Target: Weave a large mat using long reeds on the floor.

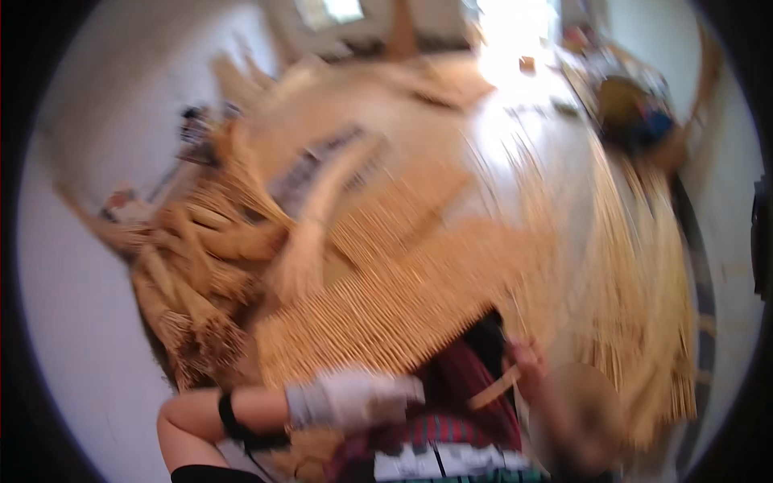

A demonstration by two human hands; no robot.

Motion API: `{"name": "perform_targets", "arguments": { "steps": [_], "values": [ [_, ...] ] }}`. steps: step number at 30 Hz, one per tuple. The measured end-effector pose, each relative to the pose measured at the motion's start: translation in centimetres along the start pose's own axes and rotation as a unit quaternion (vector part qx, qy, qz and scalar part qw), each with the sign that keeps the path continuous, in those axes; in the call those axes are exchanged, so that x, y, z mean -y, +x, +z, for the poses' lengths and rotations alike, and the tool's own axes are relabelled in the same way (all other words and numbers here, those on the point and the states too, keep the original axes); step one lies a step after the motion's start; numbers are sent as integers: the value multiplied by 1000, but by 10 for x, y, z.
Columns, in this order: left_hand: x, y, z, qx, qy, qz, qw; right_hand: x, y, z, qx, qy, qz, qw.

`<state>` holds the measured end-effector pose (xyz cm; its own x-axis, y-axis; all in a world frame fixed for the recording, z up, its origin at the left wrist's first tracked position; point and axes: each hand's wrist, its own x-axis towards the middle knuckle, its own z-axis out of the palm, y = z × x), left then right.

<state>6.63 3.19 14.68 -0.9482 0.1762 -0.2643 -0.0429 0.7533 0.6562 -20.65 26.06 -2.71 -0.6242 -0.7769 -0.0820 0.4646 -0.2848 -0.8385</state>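
Note:
My left hand (pixel 364 399), in a pale knitted glove, reaches across my lap beside the near edge of a woven reed mat (pixel 378 326). Motion smears its fingers, so their pose and any contact with the mat are unclear. My bare right hand (pixel 527 362) is closed on a short, flat tan strip (pixel 494 390) that slants down to the left, right of my lap. The strip's material is too blurred to make out. Slender tan reeds make up the mat, and loose ends fan out along its right side.
Bundles of dried reeds (pixel 201 282) are heaped along the left wall. More long loose reeds (pixel 644 322) spread over the floor at right. A pale bundle (pixel 318 221) lies beyond the mat. Dark and blue items (pixel 636 117) sit at the back right, near a bright doorway.

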Motion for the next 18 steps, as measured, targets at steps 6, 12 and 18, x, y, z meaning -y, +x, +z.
{"name": "perform_targets", "arguments": {
  "steps": [6, 12, 18],
  "values": [
    [106, 105, -36, -28, 280, 87, 956, 2, -18, -10, 52, -17, -15, 998],
    [146, 123, 18, -132, 186, 122, 966, 24, -16, -9, 56, -66, -37, 996],
    [154, 112, 36, -165, 188, 127, 960, 14, -21, -32, 93, -96, 53, 990]
  ]
}}
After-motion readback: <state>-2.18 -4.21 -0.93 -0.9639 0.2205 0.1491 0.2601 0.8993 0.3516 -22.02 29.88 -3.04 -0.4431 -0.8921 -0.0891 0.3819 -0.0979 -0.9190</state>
